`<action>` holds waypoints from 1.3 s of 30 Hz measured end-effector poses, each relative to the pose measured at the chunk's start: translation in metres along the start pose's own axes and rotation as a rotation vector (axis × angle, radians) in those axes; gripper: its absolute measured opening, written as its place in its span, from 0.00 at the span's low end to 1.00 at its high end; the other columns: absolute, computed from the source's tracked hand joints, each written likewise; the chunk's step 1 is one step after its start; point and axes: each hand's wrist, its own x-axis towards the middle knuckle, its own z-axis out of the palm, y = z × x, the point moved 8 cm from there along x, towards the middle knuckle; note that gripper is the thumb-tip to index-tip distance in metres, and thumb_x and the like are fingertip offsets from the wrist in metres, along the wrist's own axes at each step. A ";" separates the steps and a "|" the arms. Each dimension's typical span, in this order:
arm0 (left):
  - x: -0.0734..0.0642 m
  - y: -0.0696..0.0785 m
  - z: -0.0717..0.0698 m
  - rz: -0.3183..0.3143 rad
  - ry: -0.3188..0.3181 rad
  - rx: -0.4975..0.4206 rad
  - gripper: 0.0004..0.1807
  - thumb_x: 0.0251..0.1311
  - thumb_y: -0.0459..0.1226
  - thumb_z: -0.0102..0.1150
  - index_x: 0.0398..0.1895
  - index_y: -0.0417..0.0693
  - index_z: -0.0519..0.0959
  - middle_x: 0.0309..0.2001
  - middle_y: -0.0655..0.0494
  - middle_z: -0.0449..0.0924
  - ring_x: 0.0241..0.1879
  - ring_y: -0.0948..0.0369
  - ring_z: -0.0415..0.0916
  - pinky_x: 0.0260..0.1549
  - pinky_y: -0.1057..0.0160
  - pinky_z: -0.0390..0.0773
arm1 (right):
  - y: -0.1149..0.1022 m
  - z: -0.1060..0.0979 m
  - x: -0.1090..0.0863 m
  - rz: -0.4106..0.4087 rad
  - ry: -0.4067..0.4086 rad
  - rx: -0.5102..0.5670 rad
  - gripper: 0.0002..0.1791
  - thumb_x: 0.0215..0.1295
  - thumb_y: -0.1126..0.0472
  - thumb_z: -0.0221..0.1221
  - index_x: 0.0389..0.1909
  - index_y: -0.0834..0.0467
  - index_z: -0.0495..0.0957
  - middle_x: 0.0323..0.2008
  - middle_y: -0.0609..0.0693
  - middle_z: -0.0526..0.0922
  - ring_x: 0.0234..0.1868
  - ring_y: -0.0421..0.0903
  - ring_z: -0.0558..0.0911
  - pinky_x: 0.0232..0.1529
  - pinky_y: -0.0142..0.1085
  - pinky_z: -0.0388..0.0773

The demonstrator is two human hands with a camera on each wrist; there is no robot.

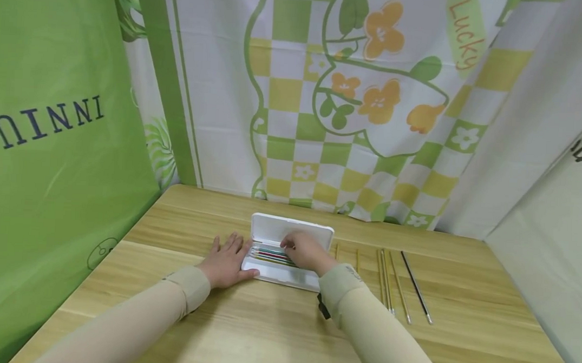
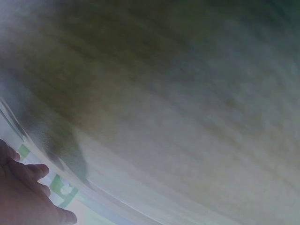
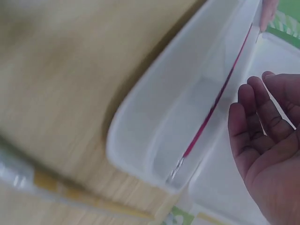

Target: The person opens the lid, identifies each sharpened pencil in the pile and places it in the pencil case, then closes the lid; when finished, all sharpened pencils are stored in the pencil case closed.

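Note:
A white hinged pencil case [image 1: 279, 277] lies on the table with its lid [image 1: 271, 228] raised at the back. Several slim pencils [image 1: 266, 254], among them teal, red and yellow ones, lie lengthwise inside. My left hand [image 1: 226, 262] rests with spread fingers at the case's left end, its thumb by the front corner. Over the right part of the case is my right hand [image 1: 308, 252], fingers loosely bent. In the right wrist view that hand [image 3: 269, 140] shows nothing between its fingers, beside a red pencil [image 3: 211, 112] in the case.
On the wooden table [image 1: 245, 331], several yellow pencils [image 1: 397, 286] and one black pencil [image 1: 415, 287] lie to the right of the case. A patterned curtain [image 1: 321, 150] hangs behind the table, and a green cloth [image 1: 66, 193] borders its left side.

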 end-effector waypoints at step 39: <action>-0.001 0.004 0.000 0.001 -0.029 -0.008 0.52 0.72 0.68 0.44 0.83 0.40 0.48 0.80 0.33 0.48 0.80 0.38 0.36 0.71 0.29 0.33 | 0.146 -0.097 -0.128 0.461 0.146 0.522 0.22 0.79 0.65 0.49 0.64 0.78 0.68 0.57 0.74 0.77 0.54 0.63 0.81 0.53 0.49 0.82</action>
